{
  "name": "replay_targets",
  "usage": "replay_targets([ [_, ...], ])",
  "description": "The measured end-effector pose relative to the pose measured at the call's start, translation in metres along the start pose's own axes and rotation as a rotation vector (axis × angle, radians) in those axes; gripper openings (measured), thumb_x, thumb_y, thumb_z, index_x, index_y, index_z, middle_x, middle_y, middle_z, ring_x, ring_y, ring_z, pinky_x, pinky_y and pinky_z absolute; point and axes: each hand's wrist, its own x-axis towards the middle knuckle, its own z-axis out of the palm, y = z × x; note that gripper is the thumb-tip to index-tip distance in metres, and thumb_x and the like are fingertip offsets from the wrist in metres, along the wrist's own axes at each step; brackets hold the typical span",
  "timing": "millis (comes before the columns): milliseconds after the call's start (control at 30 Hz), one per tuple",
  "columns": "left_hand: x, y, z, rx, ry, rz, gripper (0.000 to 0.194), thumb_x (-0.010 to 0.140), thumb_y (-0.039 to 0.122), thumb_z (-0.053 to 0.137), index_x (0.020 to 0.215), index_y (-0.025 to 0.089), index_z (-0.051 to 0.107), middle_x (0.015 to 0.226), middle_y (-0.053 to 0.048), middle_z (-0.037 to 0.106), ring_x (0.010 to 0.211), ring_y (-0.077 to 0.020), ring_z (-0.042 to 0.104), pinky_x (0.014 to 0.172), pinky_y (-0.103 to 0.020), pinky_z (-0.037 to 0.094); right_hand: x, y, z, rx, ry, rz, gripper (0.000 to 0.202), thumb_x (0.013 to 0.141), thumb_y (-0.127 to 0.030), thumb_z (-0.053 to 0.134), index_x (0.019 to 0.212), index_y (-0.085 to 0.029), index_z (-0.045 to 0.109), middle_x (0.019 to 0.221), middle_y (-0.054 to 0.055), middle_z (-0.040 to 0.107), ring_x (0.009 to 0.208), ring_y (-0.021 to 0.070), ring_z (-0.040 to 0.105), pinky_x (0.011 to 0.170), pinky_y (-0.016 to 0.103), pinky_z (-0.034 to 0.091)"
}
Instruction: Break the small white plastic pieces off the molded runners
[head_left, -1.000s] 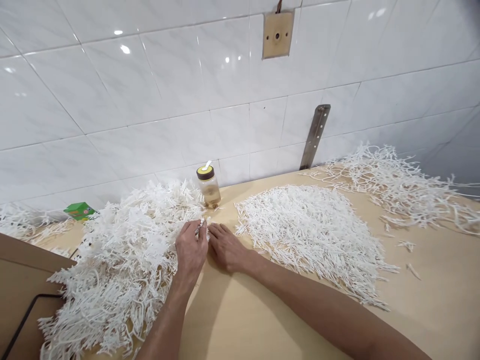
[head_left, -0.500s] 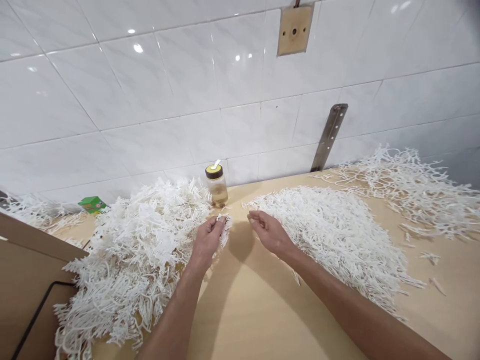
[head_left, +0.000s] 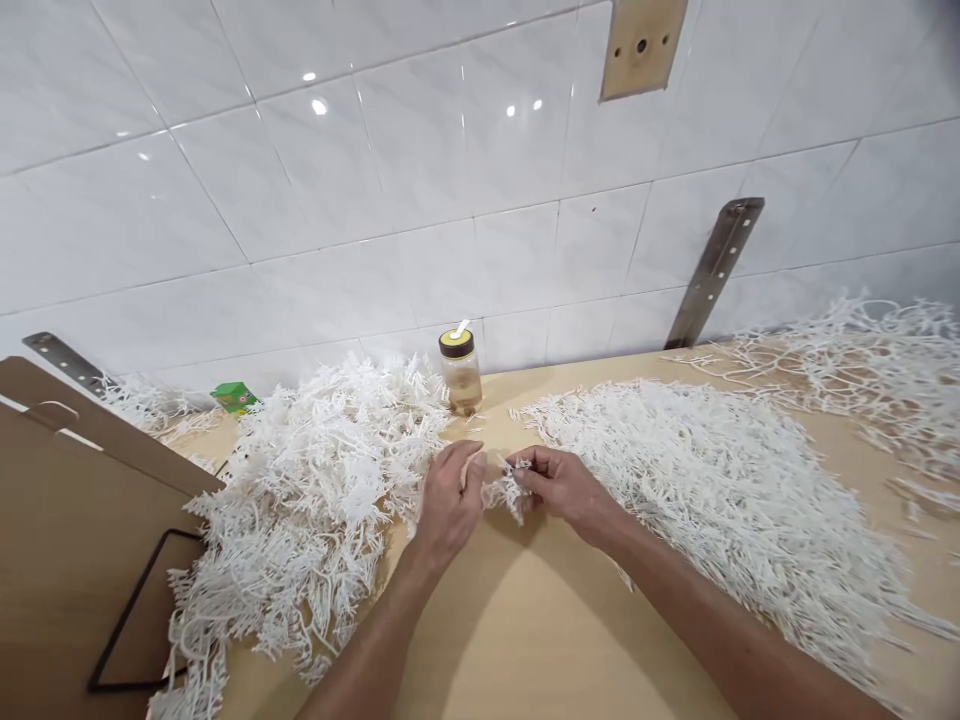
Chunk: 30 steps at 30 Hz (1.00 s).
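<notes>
My right hand (head_left: 566, 487) pinches a small bunch of white branching strands (head_left: 511, 492) between thumb and fingers, above the wooden table. My left hand (head_left: 452, 492) is close beside the bunch's left end, its fingers loosely curled and its thumb apart from them. Whether the left thumb touches the bunch I cannot tell. Left of my hands lies a tall tangled heap of white branching strands (head_left: 322, 480). To the right spreads a flatter pile of short white strands (head_left: 720, 480), partly behind my right forearm.
A jar (head_left: 463, 385) with a yellow-and-black lid stands near the tiled wall. Loose long strands (head_left: 885, 370) lie at far right. A green box (head_left: 235, 397) sits behind the left heap. A brown cardboard box (head_left: 82, 540) with a black wire frame (head_left: 124, 625) occupies the left side.
The view has swung left. My hands have come closer together. The small bunch, earlier in my left hand, is now in my right, and the left fingers have loosened.
</notes>
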Motion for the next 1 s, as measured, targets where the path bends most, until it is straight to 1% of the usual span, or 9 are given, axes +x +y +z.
replay_targets([
  [67, 0.003, -0.013, -0.007, 0.178, 0.066, 0.08, 0.025, 0.091, 0.025, 0.053, 0.111, 0.018, 0.067, 0.114, -0.011, 0.067, 0.112, -0.0242, 0.059, 0.103, -0.044, 0.046, 0.002, -0.004, -0.006, 0.002, 0.096, 0.021, 0.03, 0.075, -0.041, 0.073, 0.093, -0.018, 0.068, 0.063, -0.002, 0.062, 0.053, 0.0138, 0.061, 0.053, 0.026, 0.048],
  [167, 0.005, -0.032, -0.016, 0.36, 0.057, 0.07, 0.025, 0.085, 0.017, 0.057, 0.108, 0.018, 0.067, 0.114, -0.012, 0.066, 0.112, -0.0267, 0.059, 0.101, -0.046, 0.048, 0.004, -0.009, -0.013, 0.019, 0.23, 0.0, 0.033, 0.072, -0.042, 0.075, 0.093, -0.018, 0.068, 0.067, -0.003, 0.061, 0.055, 0.0143, 0.063, 0.059, 0.03, 0.052],
  [233, 0.006, -0.04, -0.02, 0.423, 0.132, 0.036, 0.031, 0.084, 0.016, 0.058, 0.114, 0.017, 0.065, 0.125, -0.014, 0.06, 0.121, -0.0288, 0.054, 0.102, -0.047, 0.048, 0.005, -0.011, -0.016, 0.006, 0.287, -0.033, 0.034, 0.073, -0.044, 0.075, 0.094, -0.018, 0.069, 0.071, -0.002, 0.062, 0.056, 0.014, 0.064, 0.062, 0.031, 0.053],
  [367, 0.012, -0.043, -0.032, 0.54, 0.297, -0.025, 0.037, 0.083, 0.017, 0.058, 0.12, 0.016, 0.063, 0.137, -0.018, 0.05, 0.131, -0.0331, 0.045, 0.102, -0.048, 0.047, 0.004, -0.017, -0.017, -0.074, 0.344, -0.049, 0.032, 0.076, -0.043, 0.072, 0.095, -0.018, 0.069, 0.071, -0.002, 0.062, 0.057, 0.0141, 0.064, 0.062, 0.03, 0.051],
  [467, 0.018, -0.042, -0.046, 0.614, 0.305, -0.043, 0.035, 0.082, 0.012, 0.056, 0.116, 0.014, 0.067, 0.124, -0.017, 0.06, 0.121, -0.0325, 0.053, 0.1, -0.048, 0.047, -0.001, -0.027, -0.017, -0.11, 0.326, -0.044, 0.03, 0.076, -0.042, 0.072, 0.093, -0.017, 0.069, 0.07, -0.001, 0.062, 0.055, 0.0138, 0.063, 0.058, 0.029, 0.049],
  [567, 0.021, -0.042, -0.061, 0.581, 0.309, -0.068, 0.022, 0.085, 0.019, 0.059, 0.102, 0.016, 0.074, 0.096, -0.01, 0.07, 0.091, -0.0254, 0.065, 0.09, -0.041, 0.051, -0.01, -0.044, -0.022, -0.149, 0.311, -0.088, 0.03, 0.078, -0.043, 0.071, 0.095, -0.018, 0.069, 0.066, -0.001, 0.062, 0.056, 0.0143, 0.062, 0.058, 0.029, 0.049],
  [667, 0.023, -0.042, -0.072, 0.515, 0.351, -0.106, 0.019, 0.086, 0.029, 0.062, 0.095, 0.02, 0.076, 0.089, -0.005, 0.072, 0.066, -0.0173, 0.064, 0.074, -0.033, 0.052, -0.019, -0.062, -0.031, -0.201, 0.344, -0.14, 0.031, 0.079, -0.044, 0.072, 0.097, -0.019, 0.07, 0.063, -0.001, 0.062, 0.057, 0.0154, 0.063, 0.058, 0.028, 0.048],
  [867, 0.023, -0.033, -0.069, 0.428, 0.383, 0.006, 0.014, 0.084, 0.03, 0.067, 0.089, 0.022, 0.077, 0.08, -0.002, 0.074, 0.065, -0.0151, 0.064, 0.07, -0.028, 0.051, -0.025, -0.078, -0.035, -0.304, 0.5, -0.181, 0.025, 0.079, -0.039, 0.071, 0.095, -0.02, 0.07, 0.071, 0.0, 0.066, 0.06, 0.0174, 0.069, 0.057, 0.026, 0.049],
  [1000, 0.016, -0.017, -0.051, 0.253, 0.22, 0.126, 0.016, 0.087, 0.031, 0.064, 0.094, 0.024, 0.077, 0.086, -0.001, 0.075, 0.073, -0.0135, 0.066, 0.069, -0.024, 0.051, -0.023, -0.069, -0.015, -0.357, 0.355, -0.079, 0.017, 0.082, -0.035, 0.065, 0.09, -0.02, 0.068, 0.071, 0.0, 0.066, 0.061, 0.0186, 0.072, 0.054, 0.024, 0.046],
])
